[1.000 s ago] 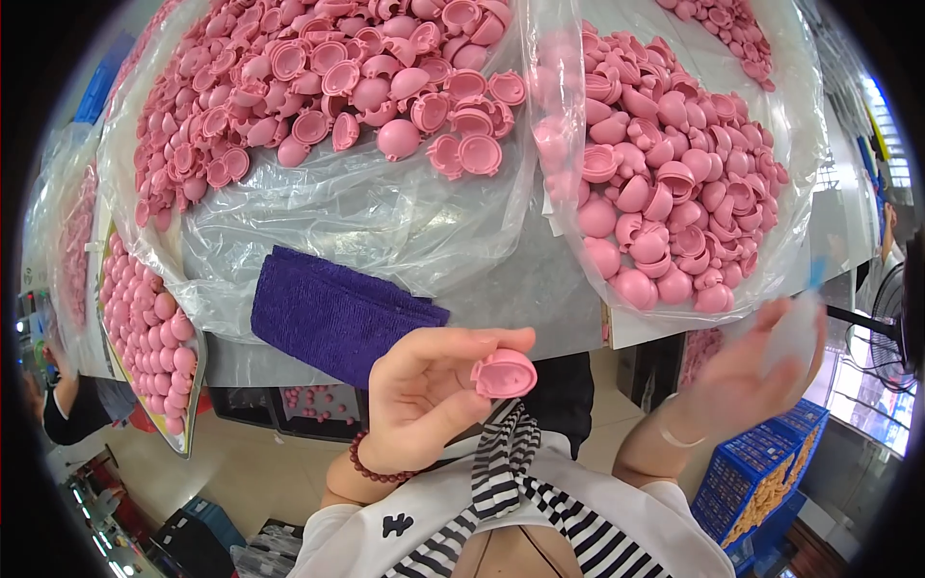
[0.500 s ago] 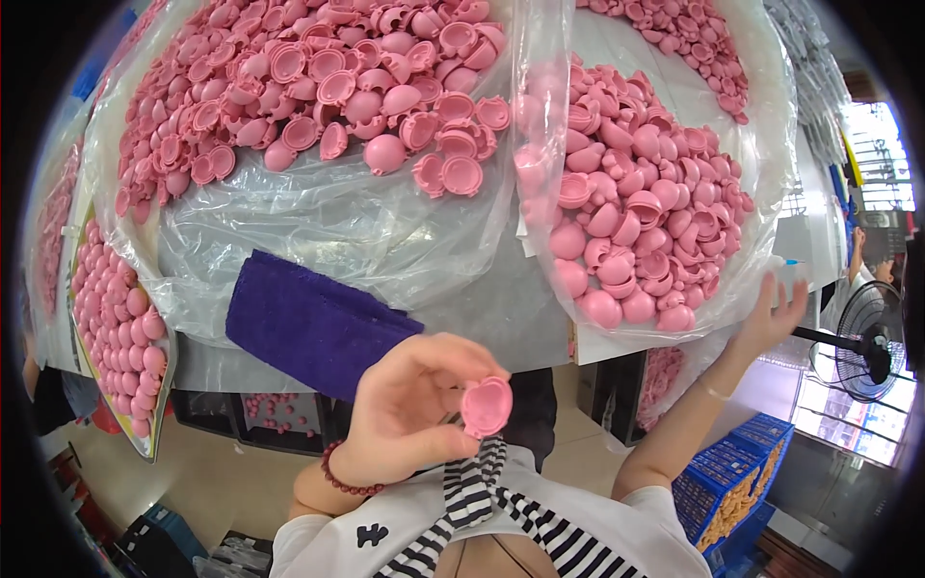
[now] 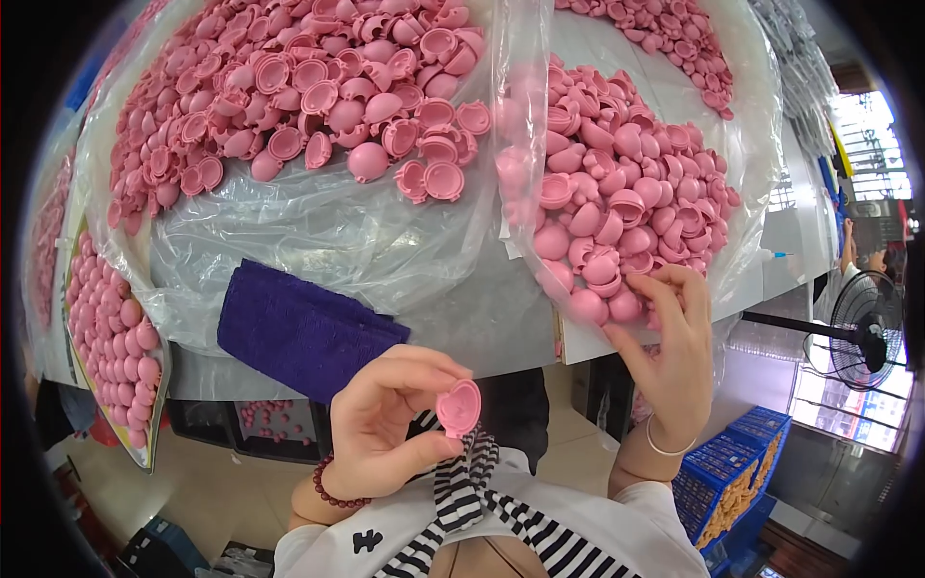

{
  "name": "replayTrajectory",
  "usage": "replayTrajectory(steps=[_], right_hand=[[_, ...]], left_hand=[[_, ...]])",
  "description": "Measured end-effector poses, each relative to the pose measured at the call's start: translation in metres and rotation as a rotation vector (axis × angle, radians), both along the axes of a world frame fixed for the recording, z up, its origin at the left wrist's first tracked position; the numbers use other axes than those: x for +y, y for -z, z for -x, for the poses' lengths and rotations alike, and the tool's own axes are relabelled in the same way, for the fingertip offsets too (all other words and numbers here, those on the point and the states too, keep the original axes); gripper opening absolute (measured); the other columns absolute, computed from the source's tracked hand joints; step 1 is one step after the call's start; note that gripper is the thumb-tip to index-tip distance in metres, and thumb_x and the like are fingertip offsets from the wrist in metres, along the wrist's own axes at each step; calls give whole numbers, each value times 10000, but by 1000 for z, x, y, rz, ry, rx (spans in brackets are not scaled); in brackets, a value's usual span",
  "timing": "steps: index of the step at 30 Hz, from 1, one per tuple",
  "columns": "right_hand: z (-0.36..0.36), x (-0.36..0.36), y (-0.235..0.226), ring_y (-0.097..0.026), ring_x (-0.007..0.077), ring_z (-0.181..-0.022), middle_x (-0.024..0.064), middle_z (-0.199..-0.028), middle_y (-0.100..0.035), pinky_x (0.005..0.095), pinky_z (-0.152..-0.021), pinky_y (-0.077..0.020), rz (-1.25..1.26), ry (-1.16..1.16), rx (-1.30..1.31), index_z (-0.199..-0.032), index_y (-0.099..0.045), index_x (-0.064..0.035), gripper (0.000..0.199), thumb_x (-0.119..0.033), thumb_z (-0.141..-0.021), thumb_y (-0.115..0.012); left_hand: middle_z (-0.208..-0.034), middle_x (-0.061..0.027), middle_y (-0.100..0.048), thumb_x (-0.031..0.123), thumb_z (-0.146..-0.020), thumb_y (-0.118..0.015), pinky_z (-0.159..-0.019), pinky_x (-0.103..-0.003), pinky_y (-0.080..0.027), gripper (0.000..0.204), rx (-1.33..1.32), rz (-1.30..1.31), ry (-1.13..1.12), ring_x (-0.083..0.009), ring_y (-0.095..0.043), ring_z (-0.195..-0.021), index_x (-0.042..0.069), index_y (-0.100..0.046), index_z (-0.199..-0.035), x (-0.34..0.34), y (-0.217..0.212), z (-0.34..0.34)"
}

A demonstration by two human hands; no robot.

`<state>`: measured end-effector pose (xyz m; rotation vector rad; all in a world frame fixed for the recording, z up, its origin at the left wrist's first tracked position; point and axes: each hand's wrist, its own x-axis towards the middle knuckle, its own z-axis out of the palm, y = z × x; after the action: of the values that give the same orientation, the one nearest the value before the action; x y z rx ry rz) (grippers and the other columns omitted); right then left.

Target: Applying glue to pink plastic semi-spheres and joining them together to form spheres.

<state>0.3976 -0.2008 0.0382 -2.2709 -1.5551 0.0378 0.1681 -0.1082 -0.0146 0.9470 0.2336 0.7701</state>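
My left hand [image 3: 400, 414] is closed in a pinch, thumb against fingertips, on a small pink plastic half shell [image 3: 459, 408]. Its hollow side and rim face up, and it is held in front of my chest. At the near edge of the right-hand pile of pink shells [image 3: 617, 193], my right hand [image 3: 674, 347] has its thumb and fingers apart around a rounded pink shell [image 3: 624, 307]. That shell still sits among the others, and whether the fingers touch it is hard to tell. Part of another shell shows behind the fingers.
A larger heap of pink shells [image 3: 289, 87] lies on clear plastic sheeting [image 3: 318, 222]. A folded purple cloth [image 3: 303, 328] rests at the table's near edge. Left stands a tray of pink balls [image 3: 111, 337]. Blue crates [image 3: 723, 472] and a black fan [image 3: 862, 318] are at right.
My right hand has swung in from the far right to the near edge of the right pile. My left hand keeps the half shell, its position shifted slightly left.
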Motion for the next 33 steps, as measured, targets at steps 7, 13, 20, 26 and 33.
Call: replayTrajectory(steps=[7, 13, 20, 26, 33], right_hand=[[-6, -3, 1, -499, 241, -760, 90, -877, -501, 314, -677, -412, -106, 37, 86, -863, -616, 7, 335, -90, -562, -725], [29, 1, 0, -521, 172, -670, 45, -794, -579, 273, -610, -400, -466, -396, 468, -812, -668, -37, 301, -146, -542, -745], [54, 21, 31, -506, 170, -714, 46, -877, -554, 258, -608, -390, -403, -551, 617, -945, -649, -53, 343, -106, -613, -716], [54, 15, 35, -502, 168, -721, 46, -888, -546, 246, -614, -381, -419, -549, 624, -960, -644, -53, 353, -92, -617, -714], [61, 15, 34, -508, 177, -707, 42, -892, -554, 260, -600, -399, -440, -491, 434, -895, -645, -62, 328, -59, -581, -739]], left_hand=[[-1100, -183, -475, -68, -703, -648, -846, -312, -463, 406, -6, 9, -1, -208, -530, -989, -56, -465, -1066, 3, 2, 2], [-1158, -156, -481, -83, -744, -596, -860, -313, -452, 381, 42, 176, 51, -173, -527, -1002, -59, -460, -1099, -3, -4, -9], [-1132, -152, -488, -99, -751, -580, -841, -293, -462, 393, 16, 142, 95, -182, -541, -988, -64, -460, -1124, -9, 1, -10], [-1111, -164, -492, -106, -743, -583, -797, -285, -494, 348, 19, 53, 25, -195, -565, -950, -76, -502, -1080, -9, 2, -11], [-1111, -183, -514, -19, -680, -692, -791, -279, -471, 399, 174, -191, -30, -190, -562, -939, -51, -547, -1050, -1, -4, -11]])
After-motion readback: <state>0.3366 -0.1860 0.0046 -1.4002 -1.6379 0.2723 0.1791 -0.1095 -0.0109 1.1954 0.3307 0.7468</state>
